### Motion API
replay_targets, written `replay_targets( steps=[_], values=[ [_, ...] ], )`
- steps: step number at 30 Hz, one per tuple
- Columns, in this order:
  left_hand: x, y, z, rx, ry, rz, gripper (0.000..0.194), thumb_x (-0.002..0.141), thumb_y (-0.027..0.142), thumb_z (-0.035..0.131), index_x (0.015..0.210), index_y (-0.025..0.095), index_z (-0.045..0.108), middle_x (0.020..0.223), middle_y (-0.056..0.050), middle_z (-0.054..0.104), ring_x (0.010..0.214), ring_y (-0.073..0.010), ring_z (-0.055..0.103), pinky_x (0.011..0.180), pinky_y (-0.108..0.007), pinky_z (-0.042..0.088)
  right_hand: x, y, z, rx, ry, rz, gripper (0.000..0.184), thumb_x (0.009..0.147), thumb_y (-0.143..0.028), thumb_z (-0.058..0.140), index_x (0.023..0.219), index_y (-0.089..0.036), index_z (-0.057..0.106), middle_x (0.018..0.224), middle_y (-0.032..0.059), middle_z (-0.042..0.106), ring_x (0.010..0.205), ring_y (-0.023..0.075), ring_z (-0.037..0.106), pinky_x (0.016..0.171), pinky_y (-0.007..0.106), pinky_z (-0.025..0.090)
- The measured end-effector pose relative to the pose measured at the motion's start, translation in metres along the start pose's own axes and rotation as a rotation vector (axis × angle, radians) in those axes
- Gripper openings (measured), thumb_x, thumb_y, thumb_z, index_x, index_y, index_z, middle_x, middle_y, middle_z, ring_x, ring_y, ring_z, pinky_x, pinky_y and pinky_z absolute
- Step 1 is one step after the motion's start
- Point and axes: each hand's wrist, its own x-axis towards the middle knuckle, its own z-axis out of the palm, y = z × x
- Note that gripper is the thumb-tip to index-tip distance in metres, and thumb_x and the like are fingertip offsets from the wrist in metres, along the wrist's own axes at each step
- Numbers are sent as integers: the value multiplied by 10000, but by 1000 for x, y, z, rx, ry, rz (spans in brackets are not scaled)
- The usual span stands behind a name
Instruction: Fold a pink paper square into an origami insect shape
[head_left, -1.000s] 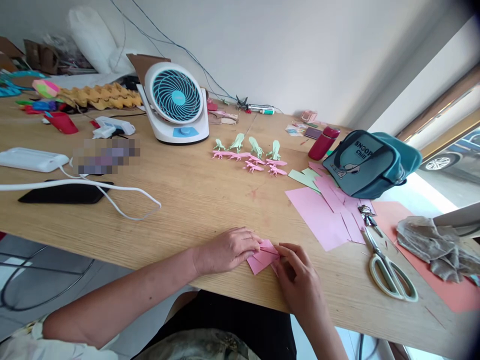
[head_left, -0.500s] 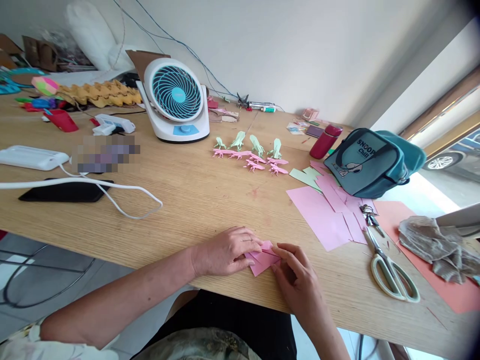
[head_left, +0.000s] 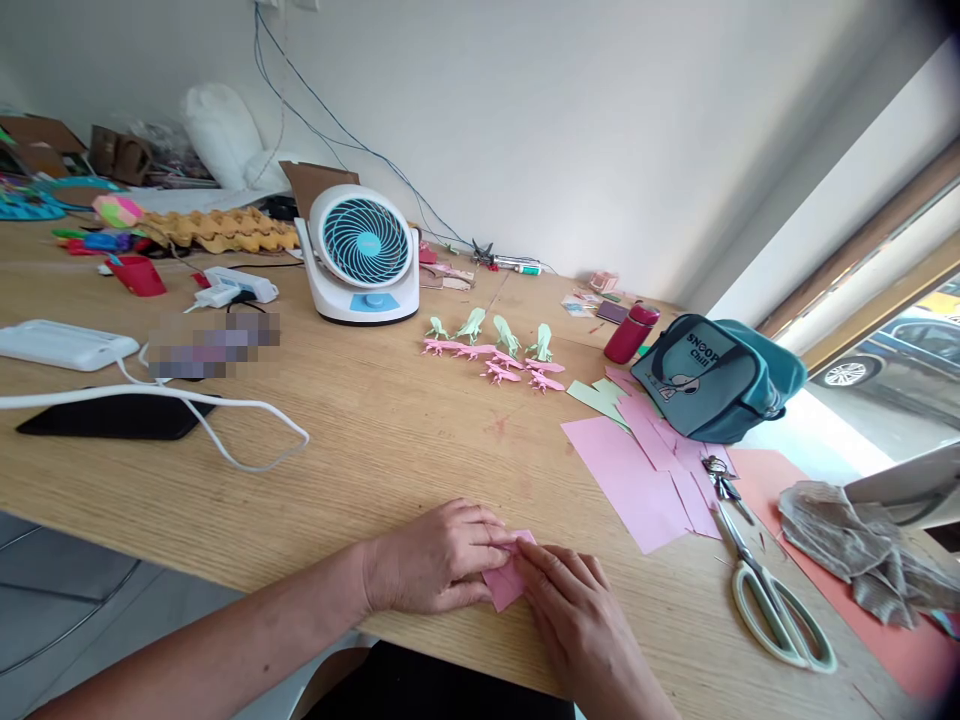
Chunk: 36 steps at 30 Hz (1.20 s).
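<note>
A small folded piece of pink paper (head_left: 507,586) lies at the front edge of the wooden table (head_left: 420,450). From the left, my left hand (head_left: 442,560) holds it down, fingertips along its upper edge and thumb at its lower left side. My right hand (head_left: 574,610) grips its right side, fingers together and flat over the fold. Further back stand folded pink paper insects (head_left: 501,374) in front of several pale green ones (head_left: 507,336). Pink paper sheets (head_left: 630,480) and green paper strips (head_left: 596,400) lie to the right.
Scissors (head_left: 772,600) and keys (head_left: 724,480) lie right of the sheets, beside a grey cloth (head_left: 847,540). A teal bag (head_left: 709,380) and red bottle (head_left: 632,333) stand behind. On the left are a fan (head_left: 367,250), white cable (head_left: 225,395) and black flat case (head_left: 112,415).
My right hand's fingers have flattened over the paper's right side, covering more of it. The paper shows smaller. The whole view has tilted upward, so the table things sit lower.
</note>
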Motion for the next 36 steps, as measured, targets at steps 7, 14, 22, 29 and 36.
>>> replay_targets(
  steps=[7, 14, 22, 29, 36],
  values=[
    [0, 0, -2, 28, -10, 21, 413, 940, 293, 588, 1332, 168, 550, 1387, -78, 599, 1200, -245, 568, 1014, -368, 419, 4, 5, -2, -81, -5, -118, 378, 1032, -185, 353, 1311, -106, 597, 1246, 121, 692, 1055, 251, 649, 824, 368, 539],
    [-1, -1, 3, 115, 48, 66, 341, 957, 331, 578, 1249, 157, 594, 1365, -70, 619, 1133, -215, 615, 959, -356, 444, 0, 7, -1, -173, -127, -199, 417, 980, -102, 365, 1340, -13, 555, 1286, 176, 662, 1126, 298, 647, 857, 392, 568],
    [0, 0, 6, 242, 94, 119, 297, 991, 358, 531, 1166, 136, 623, 1318, -84, 649, 1110, -198, 635, 913, -325, 472, 4, 4, -8, -140, -86, -185, 371, 984, -105, 396, 1290, -36, 593, 1227, 186, 686, 1110, 274, 654, 849, 369, 579],
    [2, 1, 7, 192, 137, 82, 258, 1014, 302, 478, 1159, 144, 622, 1132, -84, 720, 1009, -196, 660, 861, -319, 484, 2, 3, 4, -210, 26, -195, 379, 996, -129, 356, 1248, -35, 623, 1159, 199, 706, 1016, 274, 678, 792, 374, 577],
    [2, -2, 9, 80, 116, 62, 381, 952, 459, 543, 1166, 156, 629, 1161, -114, 698, 1022, -238, 636, 885, -355, 481, -6, 3, 14, -236, 75, -161, 378, 980, -102, 357, 1230, -49, 634, 1192, 194, 693, 1048, 263, 663, 802, 370, 566]
  ],
)
